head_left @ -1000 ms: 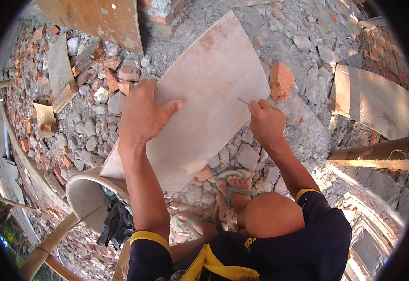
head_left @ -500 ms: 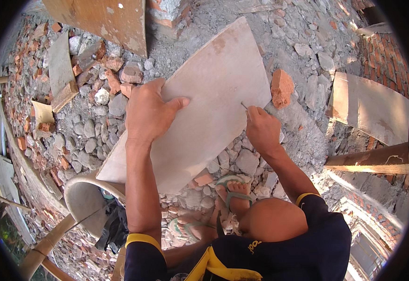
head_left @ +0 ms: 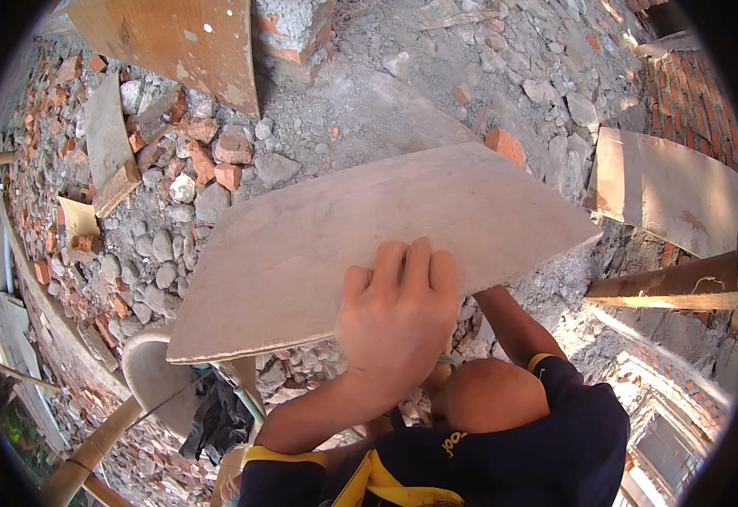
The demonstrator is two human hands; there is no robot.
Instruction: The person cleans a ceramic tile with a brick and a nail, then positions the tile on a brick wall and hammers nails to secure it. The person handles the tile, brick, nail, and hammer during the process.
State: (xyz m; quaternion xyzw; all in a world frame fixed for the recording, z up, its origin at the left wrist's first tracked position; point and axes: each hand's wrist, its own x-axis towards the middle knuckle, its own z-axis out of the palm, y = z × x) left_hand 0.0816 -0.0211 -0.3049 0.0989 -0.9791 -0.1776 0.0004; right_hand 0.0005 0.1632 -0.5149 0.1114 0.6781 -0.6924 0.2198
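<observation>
at the near edge of a pale flat board, the fingers of the left hand bend over the upper face and grasp it, thumb out of sight. the right forearm runs in under the board, so i cannot tell what the right hand's fingers are doing. the board slants across in front of the person's knee, its left corner by the rim of a grey bucket, touching or not i can't say, with black plastic at the bucket's side. i'd judge the handling midway: the board is in hand, not yet set down, and its underside is hidden, so any work left there can't be told. just past the far edge sits a red brick; rubble spreads out to the left.
</observation>
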